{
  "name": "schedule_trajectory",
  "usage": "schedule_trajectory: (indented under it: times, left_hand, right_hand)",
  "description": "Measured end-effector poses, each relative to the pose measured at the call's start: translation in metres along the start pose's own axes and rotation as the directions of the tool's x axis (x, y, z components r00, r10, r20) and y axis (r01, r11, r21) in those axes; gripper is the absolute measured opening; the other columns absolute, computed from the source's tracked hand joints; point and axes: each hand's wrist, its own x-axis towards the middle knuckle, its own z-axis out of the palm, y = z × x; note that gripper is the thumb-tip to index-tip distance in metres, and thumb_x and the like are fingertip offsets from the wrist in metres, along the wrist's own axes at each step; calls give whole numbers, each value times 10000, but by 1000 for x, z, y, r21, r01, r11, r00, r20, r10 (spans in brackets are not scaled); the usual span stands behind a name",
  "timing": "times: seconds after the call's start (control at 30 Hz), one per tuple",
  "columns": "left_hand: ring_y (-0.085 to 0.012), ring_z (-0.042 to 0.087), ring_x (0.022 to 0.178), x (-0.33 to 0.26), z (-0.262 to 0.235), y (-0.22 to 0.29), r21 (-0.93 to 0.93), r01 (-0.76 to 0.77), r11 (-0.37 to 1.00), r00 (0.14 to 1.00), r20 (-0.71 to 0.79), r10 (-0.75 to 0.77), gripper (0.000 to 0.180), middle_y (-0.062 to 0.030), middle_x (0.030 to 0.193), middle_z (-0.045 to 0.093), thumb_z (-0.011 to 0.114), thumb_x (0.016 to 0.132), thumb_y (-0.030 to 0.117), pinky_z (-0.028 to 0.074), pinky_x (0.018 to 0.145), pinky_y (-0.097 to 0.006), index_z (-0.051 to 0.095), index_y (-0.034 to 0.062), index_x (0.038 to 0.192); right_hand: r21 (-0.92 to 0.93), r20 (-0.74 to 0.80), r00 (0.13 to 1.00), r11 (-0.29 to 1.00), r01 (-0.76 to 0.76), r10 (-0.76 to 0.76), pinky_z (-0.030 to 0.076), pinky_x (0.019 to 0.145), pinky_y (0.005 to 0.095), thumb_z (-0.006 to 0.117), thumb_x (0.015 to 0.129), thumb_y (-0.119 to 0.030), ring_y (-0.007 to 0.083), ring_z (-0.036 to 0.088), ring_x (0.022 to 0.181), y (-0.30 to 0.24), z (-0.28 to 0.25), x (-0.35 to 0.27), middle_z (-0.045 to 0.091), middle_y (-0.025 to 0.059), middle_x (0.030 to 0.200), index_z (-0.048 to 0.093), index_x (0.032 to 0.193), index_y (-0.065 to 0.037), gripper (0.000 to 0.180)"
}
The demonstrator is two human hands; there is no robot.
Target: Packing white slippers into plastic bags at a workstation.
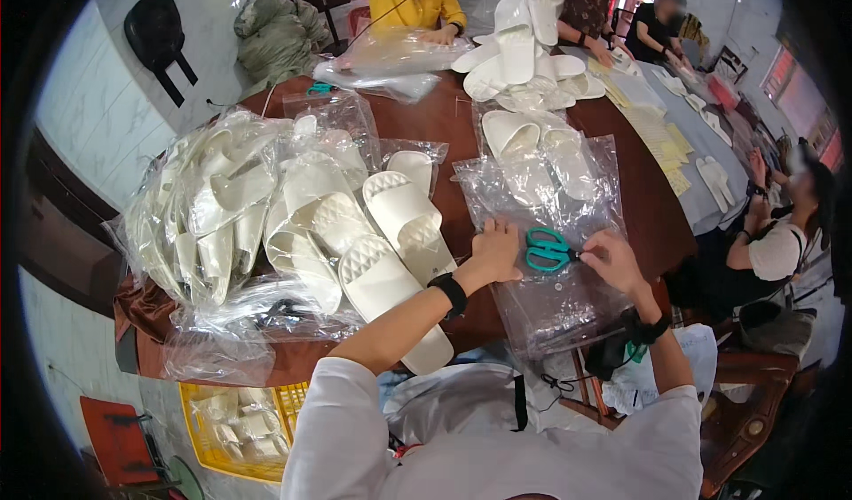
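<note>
A pair of scissors point(548, 251) with teal handles lies across a clear plastic bag point(559, 305) at the table's near edge. The fingers of my right hand point(614, 260) are closed at its blade end, which they partly hide. To the left of the handles, my left hand point(497, 250) rests flat on the bag's edge with fingers extended. Just beyond both hands, a pair of white slippers point(537, 158) sits in clear plastic. Beside my left forearm lie loose white slides point(404, 220) with quilted footbeds.
Bagged slippers point(213, 207) are heaped on the left of the brown table point(399, 114). More slippers point(515, 56) are piled at the far side. A yellow crate point(288, 402) with bagged slippers stands on the floor. Several co-workers sit around, some at a grey-covered table point(652, 101).
</note>
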Motion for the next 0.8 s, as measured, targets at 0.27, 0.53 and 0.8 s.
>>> schedule_trajectory:
  times: [0.27,0.53,0.8]
  left_hand:
    - [-396,387,1173,-3,0,-5,-5,11,1000,1000,13,-11,815,-236,1300,396,809,565,369,480,849,-455,419,-24,1163]
    - [-391,380,1184,-1,-7,4,10,11,1000,999,30,-11,827,-246,1355,351,808,579,377,479,854,-448,406,-25,1179]
    - [-383,384,1186,-4,-8,4,-4,37,999,999,25,-37,804,-249,1364,341,815,592,359,483,857,-443,403,-21,1168]
  right_hand:
    - [-273,-162,970,953,130,-179,465,680,328,577,813,-95,254,602,764,-46,-42,67,625,123,838,604,872,-18,102]
    - [524,6,974,829,-196,226,504,678,286,521,854,-43,168,608,809,74,-74,164,627,55,928,576,1040,-53,194]
    - [469,356,921,823,-322,158,499,644,259,577,879,-123,122,603,762,85,-40,203,631,34,913,573,1124,-11,269]
